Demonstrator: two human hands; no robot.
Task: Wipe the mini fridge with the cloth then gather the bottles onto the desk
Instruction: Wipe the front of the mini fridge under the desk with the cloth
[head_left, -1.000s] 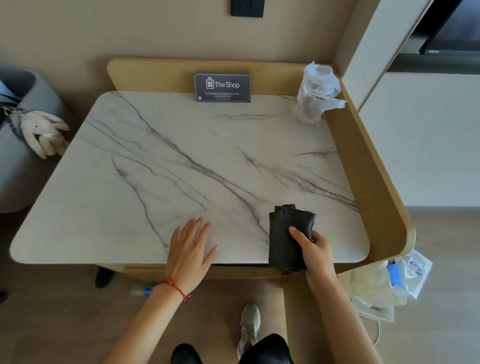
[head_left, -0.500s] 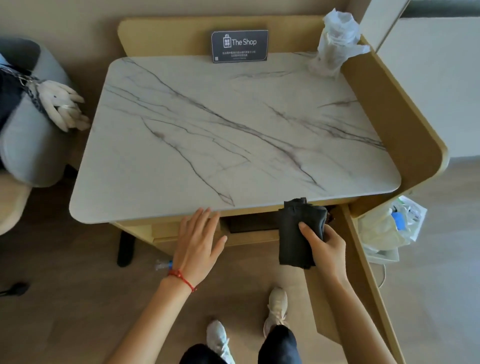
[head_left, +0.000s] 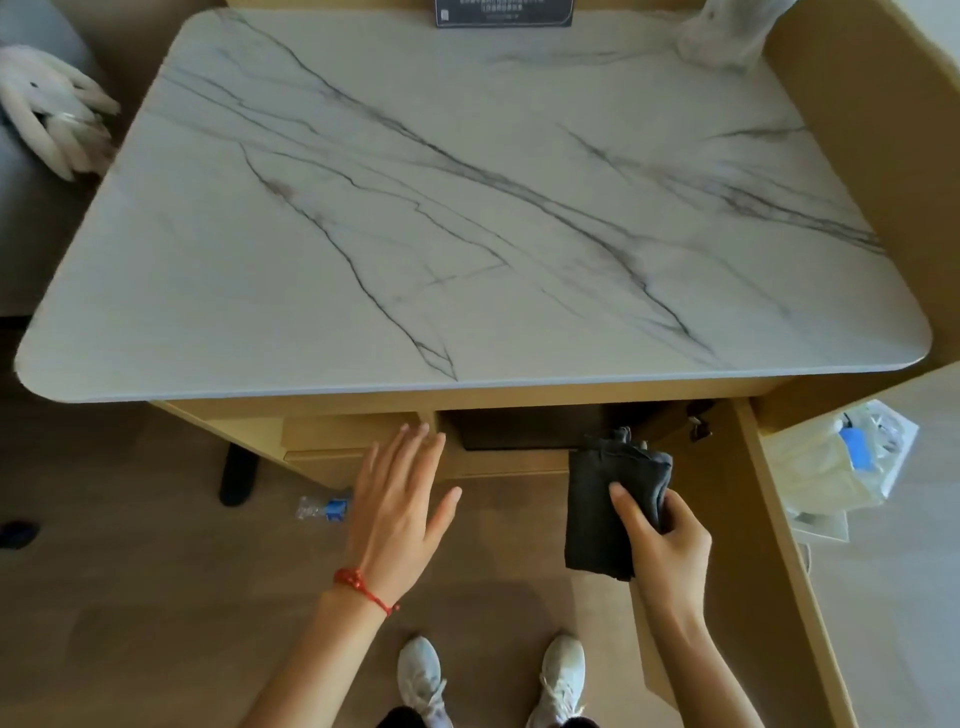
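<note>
My right hand (head_left: 660, 540) grips a folded dark grey cloth (head_left: 597, 499) below the front edge of the marble-topped desk (head_left: 467, 208). The cloth's top edge sits by the right end of a dark opening (head_left: 524, 426) under the desk, where a black surface shows; whether it is the mini fridge I cannot tell. My left hand (head_left: 400, 499) is held flat with fingers spread, in front of the wooden panel left of that opening. A clear plastic bottle with a blue label (head_left: 322, 508) lies on the floor beside my left hand, partly hidden by it.
A wooden door panel (head_left: 737, 545) stands open to the right of my right arm. White plastic bags (head_left: 831, 467) lie on the floor at the right. A wrapped white item (head_left: 727, 31) and a black sign (head_left: 504, 13) sit at the desk's back edge. A chair with a white glove (head_left: 52, 114) is at left.
The view has tilted down and closer. Both hands dropped from the desk top to below its front edge. The right hand carried the cloth down to the dark opening.
</note>
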